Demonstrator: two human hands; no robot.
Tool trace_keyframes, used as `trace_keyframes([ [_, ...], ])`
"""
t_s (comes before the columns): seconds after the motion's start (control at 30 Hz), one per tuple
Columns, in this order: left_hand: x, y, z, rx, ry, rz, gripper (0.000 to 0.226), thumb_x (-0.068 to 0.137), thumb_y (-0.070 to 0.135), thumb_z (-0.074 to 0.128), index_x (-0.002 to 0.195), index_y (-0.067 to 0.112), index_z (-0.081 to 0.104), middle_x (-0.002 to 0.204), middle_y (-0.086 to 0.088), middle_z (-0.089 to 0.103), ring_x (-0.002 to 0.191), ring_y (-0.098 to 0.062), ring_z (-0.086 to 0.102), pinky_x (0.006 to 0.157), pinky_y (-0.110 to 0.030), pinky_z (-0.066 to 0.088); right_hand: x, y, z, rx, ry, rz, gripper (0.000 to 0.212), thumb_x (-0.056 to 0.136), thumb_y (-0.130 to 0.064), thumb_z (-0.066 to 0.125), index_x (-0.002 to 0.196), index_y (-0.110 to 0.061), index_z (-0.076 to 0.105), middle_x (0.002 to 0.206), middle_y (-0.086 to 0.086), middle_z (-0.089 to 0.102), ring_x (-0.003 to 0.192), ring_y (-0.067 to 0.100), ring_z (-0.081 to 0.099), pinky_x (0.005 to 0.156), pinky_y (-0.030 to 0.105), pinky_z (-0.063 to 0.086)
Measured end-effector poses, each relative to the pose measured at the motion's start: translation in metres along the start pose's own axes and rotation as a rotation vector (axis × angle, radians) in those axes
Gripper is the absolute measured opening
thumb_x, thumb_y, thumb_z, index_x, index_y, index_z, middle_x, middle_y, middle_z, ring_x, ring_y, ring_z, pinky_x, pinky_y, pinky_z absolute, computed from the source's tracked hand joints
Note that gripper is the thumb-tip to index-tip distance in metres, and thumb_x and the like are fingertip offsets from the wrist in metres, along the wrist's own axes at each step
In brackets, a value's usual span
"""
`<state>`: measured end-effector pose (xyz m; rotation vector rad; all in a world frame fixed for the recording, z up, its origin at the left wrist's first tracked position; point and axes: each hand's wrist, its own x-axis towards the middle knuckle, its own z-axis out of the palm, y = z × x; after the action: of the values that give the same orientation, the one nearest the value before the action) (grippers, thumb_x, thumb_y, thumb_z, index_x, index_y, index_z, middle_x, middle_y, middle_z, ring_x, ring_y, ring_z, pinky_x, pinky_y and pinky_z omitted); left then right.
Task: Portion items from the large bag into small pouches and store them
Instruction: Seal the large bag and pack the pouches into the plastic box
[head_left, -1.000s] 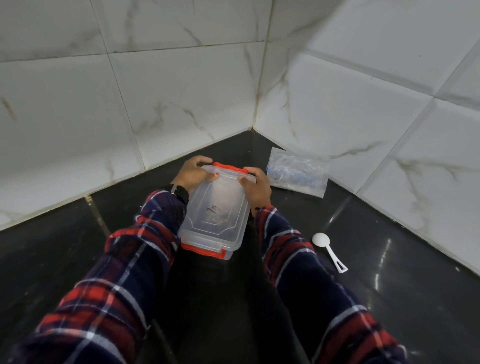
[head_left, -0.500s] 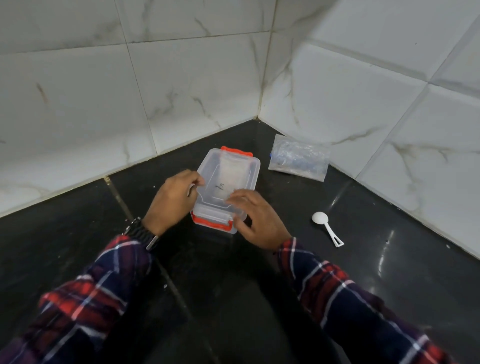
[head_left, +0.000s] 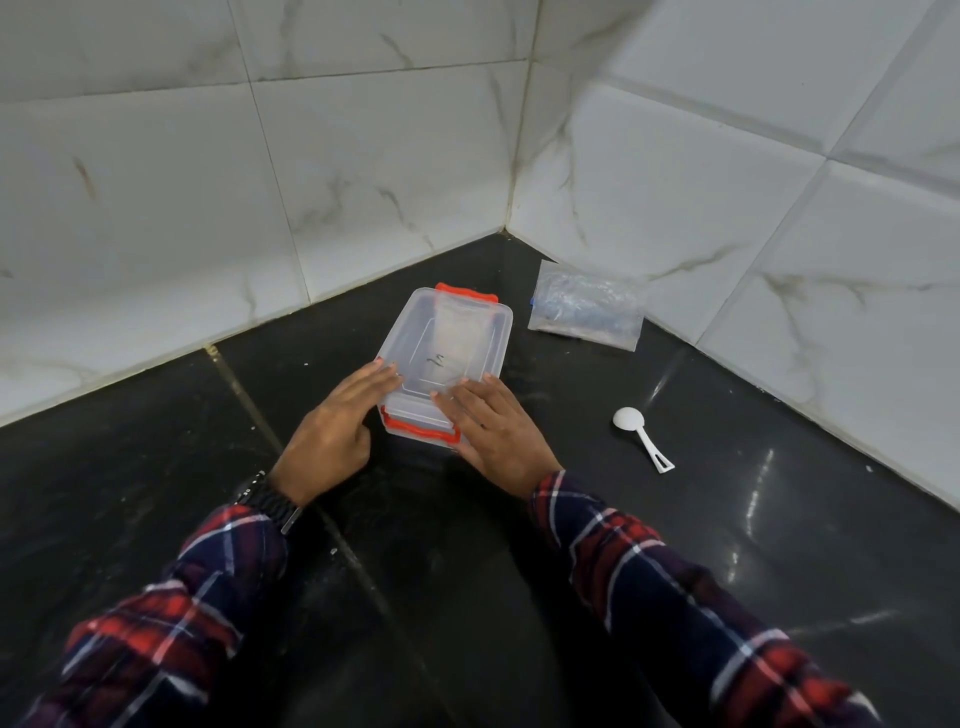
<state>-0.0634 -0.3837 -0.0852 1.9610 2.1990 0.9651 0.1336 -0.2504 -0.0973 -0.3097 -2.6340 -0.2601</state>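
Box: clear plastic box (head_left: 447, 358) with lid on, orange clips at both short ends; sits on the black counter (head_left: 675, 571) near the corner of the tiled walls (head_left: 363, 156).
Box axis: long axis runs from the near clip, between the hands, away toward the wall corner, leaning slightly right; far clip points at the corner.
Left hand: left hand (head_left: 332, 431) lies with fingers straight and together, fingertips on the lid's near-left edge; grips nothing.
Right hand: right hand (head_left: 493, 426) flat, fingers extended over the near-right corner of the lid, pressing or resting; holds nothing.
Bag: clear plastic bag (head_left: 584, 306) flat on the counter, right of the box, against the right wall; contents unclear.
Spoon: white spoon (head_left: 641, 436) right of the right hand, apart from it, bowl toward the box, handle pointing near-right.
Sleeves: red and navy plaid; watch (head_left: 270, 501) on left wrist.
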Motion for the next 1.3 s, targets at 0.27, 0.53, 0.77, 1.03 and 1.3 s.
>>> trace_keyframes([
  [0.27, -0.003, -0.003, -0.003, -0.052, -0.130, -0.033, 0.079, 0.078, 0.010, 0.068, 0.147, 0.022, 0.030, 0.157, 0.004, 0.022, 0.144, -0.001, 0.006, 0.115, -0.029, 0.018, 0.001, 0.000, -0.007, 0.216, -0.074, 0.119, 0.060, 0.088, -0.041, 0.062, 0.137, -0.009, 0.048, 0.138, 0.011, 0.053, 0.132, 0.026, 0.045, 0.116, 0.042, 0.019],
  [0.53, -0.002, 0.004, -0.009, -0.203, -0.111, -0.056, 0.048, 0.091, 0.017, 0.060, 0.131, 0.032, 0.040, 0.148, 0.013, 0.029, 0.140, 0.006, 0.011, 0.113, -0.021, 0.012, 0.001, -0.012, -0.010, 0.536, 0.069, 0.357, 0.047, 0.087, -0.034, 0.065, 0.127, -0.010, 0.058, 0.131, 0.005, 0.059, 0.128, 0.008, 0.044, 0.116, 0.027, 0.016],
  [0.77, 0.000, 0.003, -0.011, -0.219, -0.062, -0.042, 0.036, 0.092, 0.020, 0.057, 0.128, 0.022, 0.055, 0.135, 0.016, 0.040, 0.138, 0.000, 0.024, 0.114, -0.028, 0.022, 0.001, -0.015, -0.019, 0.657, -0.006, 0.483, 0.054, 0.088, -0.035, 0.065, 0.136, -0.017, 0.048, 0.142, 0.000, 0.049, 0.132, 0.001, 0.027, 0.115, 0.025, 0.010],
  [1.03, 0.000, 0.006, -0.010, -0.205, 0.009, -0.032, 0.033, 0.089, 0.008, 0.061, 0.121, 0.012, 0.062, 0.112, 0.021, 0.043, 0.127, -0.012, 0.041, 0.110, -0.032, 0.035, 0.001, -0.015, -0.011, 0.610, 0.073, 0.450, 0.045, 0.086, -0.030, 0.069, 0.127, -0.013, 0.059, 0.130, 0.004, 0.060, 0.128, 0.012, 0.047, 0.114, 0.021, 0.015],
  [1.3, 0.004, 0.014, -0.005, -0.182, 0.129, -0.088, 0.022, 0.090, 0.003, 0.058, 0.110, 0.007, 0.068, 0.110, 0.002, 0.051, 0.123, -0.008, 0.044, 0.106, -0.033, 0.041, 0.008, -0.019, -0.007, 0.616, 0.160, 0.483, 0.038, 0.088, -0.038, 0.059, 0.112, -0.011, 0.070, 0.113, 0.003, 0.070, 0.113, 0.014, 0.062, 0.112, 0.033, 0.032],
])
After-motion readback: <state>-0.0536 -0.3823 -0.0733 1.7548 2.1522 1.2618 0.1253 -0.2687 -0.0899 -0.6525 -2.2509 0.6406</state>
